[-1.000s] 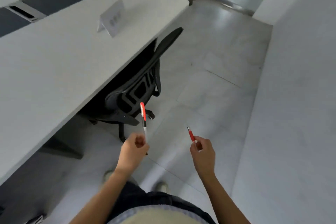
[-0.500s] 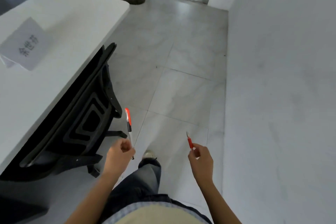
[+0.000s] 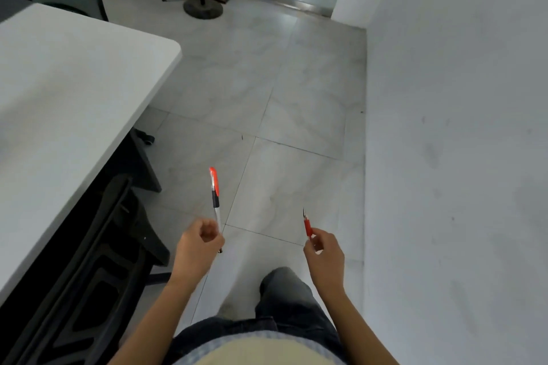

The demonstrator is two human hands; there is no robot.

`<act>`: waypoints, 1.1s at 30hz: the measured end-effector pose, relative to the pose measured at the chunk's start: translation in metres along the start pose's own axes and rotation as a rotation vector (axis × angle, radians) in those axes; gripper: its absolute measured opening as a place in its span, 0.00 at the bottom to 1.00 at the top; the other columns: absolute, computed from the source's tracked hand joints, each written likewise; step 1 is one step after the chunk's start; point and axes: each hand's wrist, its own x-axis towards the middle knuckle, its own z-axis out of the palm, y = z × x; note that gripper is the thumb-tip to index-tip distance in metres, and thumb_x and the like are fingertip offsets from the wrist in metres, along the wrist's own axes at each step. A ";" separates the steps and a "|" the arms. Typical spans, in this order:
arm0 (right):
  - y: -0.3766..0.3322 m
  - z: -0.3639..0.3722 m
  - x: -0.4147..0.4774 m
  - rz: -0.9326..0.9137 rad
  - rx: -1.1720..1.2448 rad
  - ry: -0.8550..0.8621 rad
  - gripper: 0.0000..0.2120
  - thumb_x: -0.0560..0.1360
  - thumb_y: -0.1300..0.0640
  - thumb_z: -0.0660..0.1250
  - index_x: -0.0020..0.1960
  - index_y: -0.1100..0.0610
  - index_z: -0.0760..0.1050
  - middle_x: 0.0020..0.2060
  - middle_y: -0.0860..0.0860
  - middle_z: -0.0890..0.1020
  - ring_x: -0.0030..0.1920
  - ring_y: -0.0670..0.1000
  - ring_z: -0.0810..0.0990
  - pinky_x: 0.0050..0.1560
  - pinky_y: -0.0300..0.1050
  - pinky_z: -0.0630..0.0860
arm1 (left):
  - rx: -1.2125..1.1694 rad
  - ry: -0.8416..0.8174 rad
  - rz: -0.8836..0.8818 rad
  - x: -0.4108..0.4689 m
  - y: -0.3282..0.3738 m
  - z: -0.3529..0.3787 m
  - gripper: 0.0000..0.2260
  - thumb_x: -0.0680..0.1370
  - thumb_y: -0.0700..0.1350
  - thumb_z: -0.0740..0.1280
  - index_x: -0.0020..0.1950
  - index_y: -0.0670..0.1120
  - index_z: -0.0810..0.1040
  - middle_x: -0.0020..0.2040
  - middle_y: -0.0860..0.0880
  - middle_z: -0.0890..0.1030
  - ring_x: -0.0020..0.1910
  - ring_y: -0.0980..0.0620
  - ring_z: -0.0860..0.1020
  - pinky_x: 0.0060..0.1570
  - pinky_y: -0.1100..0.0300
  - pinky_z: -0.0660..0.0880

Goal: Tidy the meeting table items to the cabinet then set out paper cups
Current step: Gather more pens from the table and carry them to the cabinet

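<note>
Grey floor [image 3: 281,98], white worktop [image 3: 59,98] beside; left hand [image 3: 197,249] grip holds a capped red pen [image 3: 215,190], right hand [image 3: 324,255] a bare-tipped pen [image 3: 307,224]. Better to walk steady, tips away.

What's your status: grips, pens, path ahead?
Left grip holds capped pen, cap up. Right grip pinches second pen, bare tip up. Table and chair on the left, wall on the right; round stand base far ahead.

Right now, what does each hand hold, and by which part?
Left hand grips a red-capped pen by its clear barrel, cap upward. Right hand pinches a thin red pen by its red section, point upward.
</note>
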 end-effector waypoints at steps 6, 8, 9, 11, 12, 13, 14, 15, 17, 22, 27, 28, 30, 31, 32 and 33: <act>-0.016 -0.019 0.147 -0.053 0.027 0.017 0.11 0.74 0.63 0.62 0.56 0.60 0.74 0.47 0.54 0.77 0.43 0.50 0.74 0.42 0.36 0.67 | 0.001 0.090 -0.036 0.087 0.051 0.049 0.06 0.73 0.35 0.66 0.44 0.45 0.72 0.37 0.49 0.75 0.40 0.49 0.75 0.36 0.63 0.69; -0.031 -0.034 0.199 -0.084 0.025 0.019 0.11 0.74 0.63 0.62 0.56 0.60 0.74 0.47 0.53 0.77 0.43 0.50 0.74 0.45 0.39 0.67 | -0.002 0.104 -0.027 0.115 0.081 0.072 0.07 0.73 0.35 0.66 0.43 0.46 0.72 0.37 0.48 0.76 0.39 0.49 0.75 0.35 0.65 0.68; -0.037 -0.042 0.222 -0.095 0.024 0.026 0.10 0.74 0.63 0.62 0.56 0.60 0.74 0.46 0.53 0.76 0.43 0.50 0.74 0.44 0.38 0.67 | -0.005 0.106 -0.025 0.126 0.097 0.083 0.06 0.72 0.34 0.66 0.42 0.45 0.73 0.37 0.48 0.76 0.39 0.48 0.75 0.35 0.64 0.68; -0.049 -0.054 0.262 -0.121 0.041 0.030 0.10 0.74 0.63 0.62 0.55 0.60 0.74 0.46 0.52 0.76 0.42 0.49 0.74 0.39 0.35 0.67 | -0.012 0.102 0.002 0.146 0.131 0.106 0.07 0.71 0.33 0.66 0.41 0.44 0.73 0.36 0.48 0.77 0.38 0.48 0.76 0.35 0.63 0.70; -0.055 -0.057 0.280 -0.127 0.044 0.020 0.10 0.74 0.63 0.62 0.55 0.60 0.74 0.46 0.52 0.76 0.42 0.49 0.74 0.39 0.35 0.67 | -0.012 0.100 0.020 0.154 0.147 0.116 0.08 0.71 0.33 0.66 0.40 0.45 0.73 0.35 0.49 0.76 0.36 0.49 0.76 0.35 0.64 0.70; -0.059 -0.056 0.296 -0.126 0.036 0.002 0.10 0.74 0.62 0.62 0.55 0.60 0.74 0.47 0.53 0.77 0.42 0.49 0.74 0.40 0.36 0.67 | 0.001 0.101 0.030 0.162 0.159 0.124 0.09 0.71 0.33 0.66 0.39 0.46 0.72 0.35 0.50 0.76 0.35 0.50 0.75 0.34 0.65 0.70; -0.062 -0.053 0.308 -0.121 0.021 -0.026 0.10 0.74 0.62 0.62 0.55 0.60 0.74 0.47 0.53 0.76 0.42 0.49 0.74 0.41 0.36 0.67 | 0.015 0.104 0.032 0.169 0.167 0.130 0.09 0.71 0.33 0.66 0.38 0.46 0.72 0.35 0.50 0.76 0.34 0.52 0.75 0.33 0.67 0.70; -0.065 -0.049 0.319 -0.122 0.009 -0.061 0.10 0.75 0.62 0.62 0.55 0.60 0.74 0.47 0.52 0.76 0.42 0.49 0.73 0.40 0.35 0.67 | 0.022 0.109 0.023 0.176 0.173 0.134 0.08 0.71 0.33 0.66 0.39 0.46 0.72 0.35 0.50 0.76 0.34 0.53 0.75 0.32 0.69 0.70; -0.070 -0.039 0.335 -0.130 -0.004 -0.133 0.10 0.75 0.62 0.62 0.56 0.60 0.74 0.46 0.51 0.75 0.42 0.48 0.73 0.39 0.34 0.67 | 0.014 0.129 -0.028 0.193 0.177 0.138 0.08 0.71 0.33 0.66 0.39 0.45 0.73 0.35 0.48 0.76 0.35 0.50 0.75 0.35 0.66 0.72; -0.086 -0.018 0.389 -0.152 -0.064 -0.277 0.11 0.75 0.61 0.62 0.57 0.59 0.73 0.48 0.54 0.77 0.43 0.48 0.74 0.39 0.30 0.67 | -0.017 0.216 -0.189 0.255 0.180 0.131 0.06 0.70 0.32 0.66 0.38 0.43 0.74 0.35 0.45 0.78 0.38 0.45 0.76 0.38 0.58 0.69; -0.135 0.010 0.476 -0.174 -0.073 -0.263 0.10 0.75 0.61 0.61 0.56 0.59 0.73 0.45 0.51 0.75 0.42 0.48 0.73 0.38 0.27 0.66 | -0.085 0.318 -0.220 0.339 0.201 0.112 0.04 0.71 0.32 0.65 0.44 0.39 0.75 0.37 0.42 0.78 0.38 0.43 0.77 0.43 0.55 0.73; -0.149 0.017 0.494 -0.190 -0.083 -0.267 0.10 0.75 0.61 0.61 0.56 0.59 0.73 0.46 0.51 0.76 0.42 0.47 0.73 0.38 0.27 0.66 | -0.107 0.335 -0.219 0.358 0.208 0.105 0.04 0.71 0.32 0.65 0.43 0.40 0.75 0.38 0.42 0.78 0.39 0.42 0.77 0.45 0.52 0.74; -0.180 0.028 0.530 -0.217 -0.086 -0.262 0.10 0.75 0.61 0.62 0.56 0.59 0.73 0.45 0.52 0.76 0.41 0.47 0.73 0.37 0.28 0.66 | -0.138 0.350 -0.201 0.396 0.228 0.089 0.05 0.71 0.33 0.66 0.43 0.42 0.74 0.39 0.42 0.78 0.40 0.42 0.77 0.45 0.52 0.73; -0.196 0.034 0.549 -0.231 -0.083 -0.256 0.10 0.75 0.61 0.62 0.56 0.59 0.74 0.45 0.52 0.75 0.40 0.47 0.73 0.36 0.28 0.66 | -0.153 0.358 -0.184 0.414 0.239 0.081 0.05 0.72 0.33 0.66 0.44 0.42 0.73 0.39 0.43 0.77 0.41 0.43 0.76 0.44 0.54 0.72; -0.213 0.041 0.567 -0.247 -0.079 -0.247 0.10 0.75 0.61 0.62 0.56 0.59 0.74 0.45 0.52 0.76 0.40 0.47 0.73 0.36 0.28 0.66 | -0.163 0.367 -0.163 0.433 0.249 0.073 0.05 0.72 0.33 0.66 0.44 0.42 0.73 0.39 0.44 0.77 0.40 0.44 0.76 0.41 0.56 0.71; -0.229 0.049 0.583 -0.256 -0.073 -0.237 0.10 0.75 0.62 0.62 0.55 0.60 0.74 0.46 0.52 0.76 0.40 0.47 0.73 0.36 0.28 0.66 | -0.164 0.372 -0.142 0.451 0.261 0.065 0.05 0.72 0.34 0.65 0.44 0.42 0.73 0.38 0.45 0.76 0.40 0.45 0.76 0.38 0.58 0.70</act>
